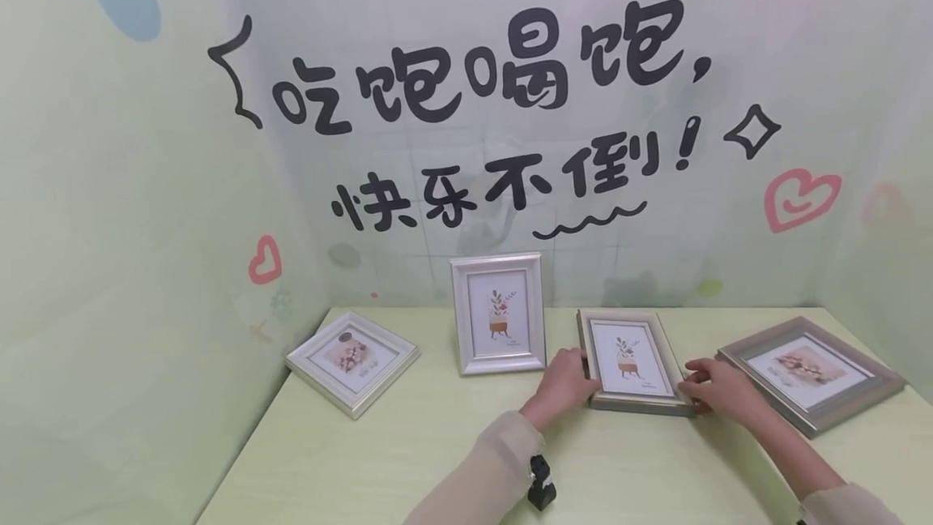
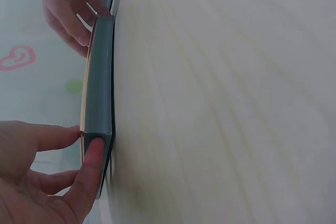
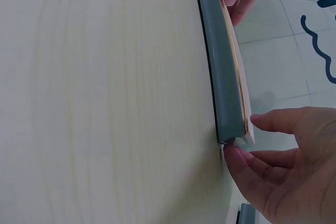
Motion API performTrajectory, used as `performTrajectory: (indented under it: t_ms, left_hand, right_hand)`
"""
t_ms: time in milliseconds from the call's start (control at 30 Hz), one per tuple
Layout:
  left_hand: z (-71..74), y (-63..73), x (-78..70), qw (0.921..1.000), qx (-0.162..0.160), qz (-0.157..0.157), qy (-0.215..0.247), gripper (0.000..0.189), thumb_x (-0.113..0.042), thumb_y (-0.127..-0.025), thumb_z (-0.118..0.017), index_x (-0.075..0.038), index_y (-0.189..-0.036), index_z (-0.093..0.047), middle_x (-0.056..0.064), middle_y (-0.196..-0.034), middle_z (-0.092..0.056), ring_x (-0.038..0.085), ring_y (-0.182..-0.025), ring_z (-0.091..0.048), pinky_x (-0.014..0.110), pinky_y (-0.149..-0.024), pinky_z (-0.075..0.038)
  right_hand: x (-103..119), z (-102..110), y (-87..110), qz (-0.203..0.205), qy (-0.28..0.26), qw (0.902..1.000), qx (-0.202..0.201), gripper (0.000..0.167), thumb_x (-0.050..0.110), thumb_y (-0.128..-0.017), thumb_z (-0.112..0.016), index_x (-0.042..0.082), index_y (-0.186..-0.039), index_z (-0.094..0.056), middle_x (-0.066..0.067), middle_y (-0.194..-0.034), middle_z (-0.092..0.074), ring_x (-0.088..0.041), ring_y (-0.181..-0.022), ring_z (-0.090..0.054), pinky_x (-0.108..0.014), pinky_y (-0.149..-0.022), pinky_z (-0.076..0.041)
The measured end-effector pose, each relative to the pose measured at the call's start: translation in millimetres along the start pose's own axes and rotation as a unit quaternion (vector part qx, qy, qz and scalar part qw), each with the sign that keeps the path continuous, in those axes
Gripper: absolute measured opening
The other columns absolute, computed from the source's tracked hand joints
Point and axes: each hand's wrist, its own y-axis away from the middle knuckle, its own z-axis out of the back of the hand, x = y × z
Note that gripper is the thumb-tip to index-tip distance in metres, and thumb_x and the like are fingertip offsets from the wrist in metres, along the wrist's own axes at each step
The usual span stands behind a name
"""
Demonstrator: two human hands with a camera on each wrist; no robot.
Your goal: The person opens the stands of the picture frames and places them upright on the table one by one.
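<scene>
A silver-grey picture frame (image 1: 632, 356) with a potted-plant print lies face up, low at the table surface, between both hands. At its left edge, near the front corner, my left hand (image 1: 564, 389) pinches the frame between thumb and fingers. My right hand (image 1: 722, 389) pinches the opposite edge near the right front corner. The left wrist view shows the left hand (image 2: 52, 182) with one fingertip on the frame's grey side (image 2: 98, 93) and another at its gold-lined face edge. Fingers of the right hand (image 3: 283, 166) similarly span the side's thickness in the right wrist view.
A white frame (image 1: 499, 314) with a matching plant print stands upright just left. Another white frame (image 1: 353, 363) lies at the far left of the pale wooden table (image 1: 350, 460). A grey-brown frame (image 1: 809, 375) lies close to the right hand. A printed curtain (image 1: 452, 266) backs the table.
</scene>
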Motion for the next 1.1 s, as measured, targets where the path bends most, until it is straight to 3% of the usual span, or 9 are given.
performTrajectory:
  t_ms: [133,300,500,667,767,867,967,1100]
  left_hand:
    - [-1.7,-2.0,0.4,0.9999,0.001,0.002,-0.011,0.038,-0.017,-0.081,-0.078,-0.001,-0.114,-0.066,0.009,-0.104,-0.063,0.014,-0.083,-0.052,0.024,-0.073,-0.050]
    - [-1.8,-6.2,-0.5,0.9999,0.011,0.007,-0.010,0.014,-0.014,-0.082,-0.077,-0.006,-0.088,-0.067,0.001,-0.078,-0.057,0.011,-0.068,-0.046,0.021,-0.058,-0.041]
    - [-3.2,-5.9,-2.2,0.9999,0.008,0.012,-0.001,0.015,-0.010,-0.079,-0.076,-0.008,-0.071,-0.064,-0.002,-0.060,-0.054,0.009,-0.053,-0.045,0.019,-0.048,-0.036]
    - [-5.5,-5.2,-4.0,0.9992,0.000,0.032,-0.025,0.018,-0.013,-0.077,-0.080,-0.006,-0.076,-0.063,0.002,-0.072,-0.057,0.011,-0.061,-0.048,0.021,-0.053,-0.041]
    - [-6.7,-5.1,-5.4,0.9982,-0.004,0.050,-0.032,0.025,-0.015,-0.076,-0.081,-0.005,-0.084,-0.060,0.007,-0.087,-0.057,0.014,-0.069,-0.048,0.024,-0.059,-0.044]
    - [-7.2,-5.5,-7.5,0.9980,-0.012,0.059,-0.018,0.035,-0.014,-0.076,-0.081,-0.002,-0.100,-0.058,0.011,-0.101,-0.056,0.017,-0.072,-0.050,0.026,-0.063,-0.048]
    - [-7.2,-6.4,-8.9,0.9981,-0.023,0.058,-0.002,0.048,-0.011,-0.076,-0.080,0.001,-0.114,-0.054,0.013,-0.107,-0.053,0.019,-0.069,-0.050,0.027,-0.060,-0.048]
    - [-7.2,-7.2,-8.9,0.9981,-0.038,0.048,0.004,0.049,-0.005,-0.076,-0.077,-0.001,-0.116,-0.050,0.010,-0.106,-0.049,0.018,-0.065,-0.047,0.026,-0.054,-0.044]
  right_hand:
    - [-2.1,-1.3,-3.6,0.002,0.022,0.9997,0.007,0.053,0.016,-0.090,-0.066,-0.023,-0.124,-0.051,-0.024,-0.095,-0.068,-0.011,-0.066,-0.061,-0.026,-0.061,-0.049]
    - [-3.1,1.1,-7.8,0.002,0.033,0.9994,0.010,0.049,0.015,-0.089,-0.067,-0.021,-0.120,-0.056,-0.020,-0.090,-0.069,-0.011,-0.067,-0.059,-0.025,-0.061,-0.049]
    - [-2.1,0.6,-7.7,0.009,0.063,0.9979,0.011,0.045,0.013,-0.087,-0.068,-0.019,-0.118,-0.059,-0.020,-0.090,-0.071,-0.011,-0.069,-0.060,-0.027,-0.064,-0.051]
    - [0.0,0.8,-5.9,0.008,0.091,0.9958,0.011,0.045,0.015,-0.087,-0.069,-0.015,-0.119,-0.061,-0.011,-0.080,-0.071,-0.012,-0.068,-0.058,-0.031,-0.067,-0.047]
    - [-0.1,0.1,-4.9,0.010,0.096,0.9953,0.008,0.045,0.016,-0.087,-0.070,-0.014,-0.119,-0.062,-0.013,-0.082,-0.072,-0.015,-0.071,-0.056,-0.031,-0.066,-0.045]
    - [2.0,0.7,-4.9,0.016,0.091,0.9957,-0.009,0.045,0.014,-0.086,-0.070,-0.014,-0.120,-0.062,-0.020,-0.095,-0.072,-0.017,-0.075,-0.057,-0.031,-0.065,-0.044]
    - [5.1,0.8,-5.3,0.022,0.082,0.9959,-0.032,0.046,0.012,-0.086,-0.069,-0.016,-0.121,-0.060,-0.024,-0.100,-0.072,-0.018,-0.076,-0.061,-0.029,-0.063,-0.045]
    - [9.3,-1.0,-4.4,0.027,0.075,0.9949,-0.062,0.045,0.009,-0.084,-0.069,-0.016,-0.121,-0.060,-0.023,-0.098,-0.072,-0.027,-0.080,-0.070,-0.030,-0.061,-0.049]
